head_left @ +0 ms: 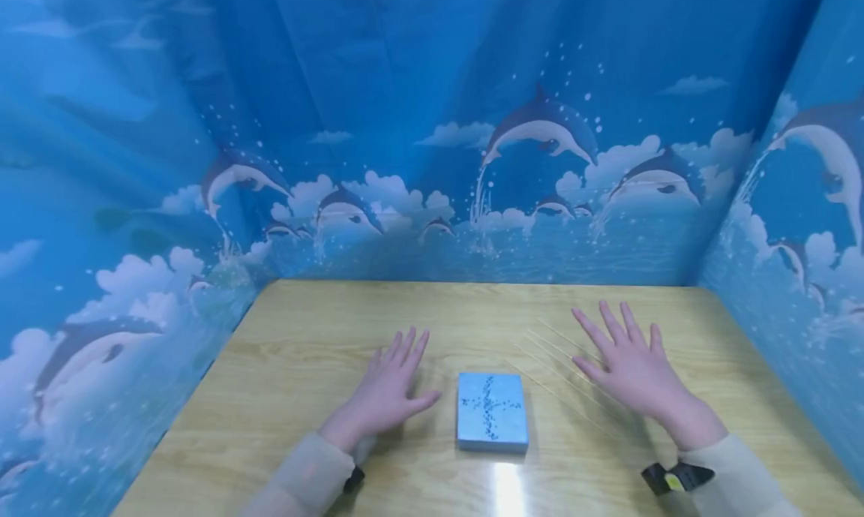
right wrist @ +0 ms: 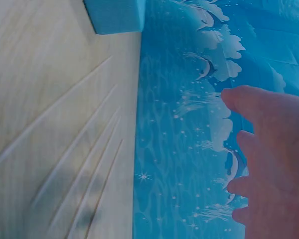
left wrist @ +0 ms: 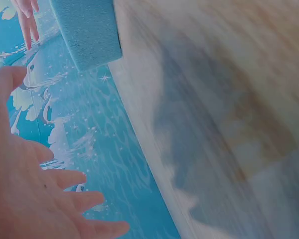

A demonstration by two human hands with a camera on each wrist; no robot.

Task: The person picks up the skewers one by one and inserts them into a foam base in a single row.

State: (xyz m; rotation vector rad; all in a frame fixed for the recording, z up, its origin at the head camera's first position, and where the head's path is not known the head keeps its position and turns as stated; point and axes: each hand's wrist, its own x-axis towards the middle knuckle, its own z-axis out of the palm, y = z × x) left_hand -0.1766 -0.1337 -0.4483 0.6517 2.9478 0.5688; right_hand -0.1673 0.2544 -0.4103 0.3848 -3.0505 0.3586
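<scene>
Dolphin-print curtain (head_left: 398, 74), wood-grain worktop (head_left: 297, 344)

Blue foam block (head_left: 501, 419) lies nearer your left hand (head_left: 388, 392) than right hand (head_left: 634, 368); both grips spread, empty.

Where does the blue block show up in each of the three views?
Head: the blue block is in the lower half, just right of centre.
Left wrist: at the top edge, left of centre, partly cut off.
Right wrist: top edge, left of centre, also cut off.
Shared landmark: the dolphin-printed backdrop.

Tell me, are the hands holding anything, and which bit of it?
Nothing is held. The left hand and right hand have fingers spread; the blue block and thin sticks lie on the table.
</scene>
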